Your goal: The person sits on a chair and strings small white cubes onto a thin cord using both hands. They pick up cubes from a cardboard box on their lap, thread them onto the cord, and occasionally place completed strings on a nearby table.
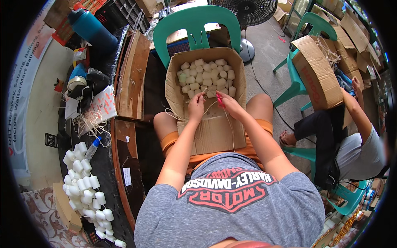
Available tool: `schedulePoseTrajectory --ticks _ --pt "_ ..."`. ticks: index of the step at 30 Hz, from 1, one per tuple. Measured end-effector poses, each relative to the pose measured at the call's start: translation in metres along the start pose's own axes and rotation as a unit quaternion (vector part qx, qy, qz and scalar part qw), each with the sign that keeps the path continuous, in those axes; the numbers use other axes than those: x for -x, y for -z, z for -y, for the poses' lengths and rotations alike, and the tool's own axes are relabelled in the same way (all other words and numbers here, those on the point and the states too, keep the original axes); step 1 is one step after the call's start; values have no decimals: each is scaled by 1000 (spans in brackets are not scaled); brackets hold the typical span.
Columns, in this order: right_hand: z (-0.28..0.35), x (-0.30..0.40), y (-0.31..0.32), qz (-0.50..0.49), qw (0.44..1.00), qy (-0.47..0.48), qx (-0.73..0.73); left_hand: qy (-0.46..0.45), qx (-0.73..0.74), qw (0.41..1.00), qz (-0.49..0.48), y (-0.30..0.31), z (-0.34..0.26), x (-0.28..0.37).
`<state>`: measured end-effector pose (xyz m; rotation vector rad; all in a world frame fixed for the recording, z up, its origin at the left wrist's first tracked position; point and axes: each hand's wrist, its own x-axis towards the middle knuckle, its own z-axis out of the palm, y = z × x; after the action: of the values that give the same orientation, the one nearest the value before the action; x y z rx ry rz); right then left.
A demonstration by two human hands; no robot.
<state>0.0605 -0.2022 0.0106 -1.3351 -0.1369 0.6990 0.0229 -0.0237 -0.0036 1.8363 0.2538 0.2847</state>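
Above my lap, my left hand (196, 108) pinches a thin off-white cord (183, 119) near its end. My right hand (232, 106) grips a small pink tool (220, 101), mostly covered by the fingers, so its kind is unclear. The cord loops left around my left wrist, and a strand hangs below my right hand. Both hands are over an open cardboard box (217, 136) with its near flap folded down toward me. White cylindrical pieces (207, 75) are heaped in the box, just beyond my fingertips.
A green plastic chair (198, 15) is behind the box, near a black fan (245, 11). On the left bench lie strung white cylinders (85, 186), tangled cord (90, 124) and a blue bottle (93, 31). A seated person (359, 148) works at another cardboard box (316, 74) at right.
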Motion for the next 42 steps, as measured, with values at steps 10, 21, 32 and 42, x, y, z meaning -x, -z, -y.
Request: schedulePoseTrajectory --ticks 10,21,32,42 --pt "30 20 -40 -18 963 -4 269 14 120 988 -100 6 19 -10" --pt "27 20 -56 -75 868 -9 491 21 70 994 -80 3 30 -11" --pt "22 18 -47 -118 906 15 406 -148 -126 978 -69 4 4 -3" --pt "28 18 -45 -116 946 -39 301 -85 -66 992 -73 3 14 -7"
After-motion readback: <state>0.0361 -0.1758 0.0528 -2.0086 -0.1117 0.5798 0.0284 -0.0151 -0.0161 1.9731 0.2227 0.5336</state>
